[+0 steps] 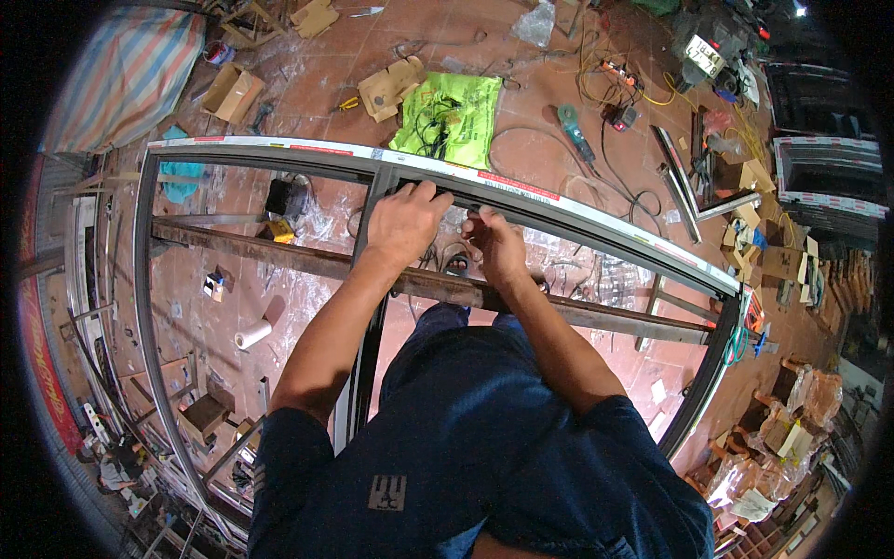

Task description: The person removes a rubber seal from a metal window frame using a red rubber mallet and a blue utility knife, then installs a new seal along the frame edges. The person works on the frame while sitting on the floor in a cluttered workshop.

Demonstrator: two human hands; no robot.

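Before me lies a large dark grey metal frame (633, 231), with white and red protective tape along its far rail. A dark upright bar (375, 189) meets that rail near the middle. My left hand (408, 224) rests where the two join, its fingers curled at the rail's inner side. Just to its right is my right hand (496, 244), thumb and fingers bent together close below the rail. Whatever lies between the fingertips of either hand is hidden or too small to name. A brown support bar (279, 252) runs across under the frame, below my wrists.
Past the far rail lie a bright yellow-green bag (475, 102) with black cables, a teal power tool (575, 135) and a cardboard box (233, 93). A white roll (252, 334) sits on the tiled floor inside the frame. Plastic-wrapped pieces (787, 438) are stacked at right.
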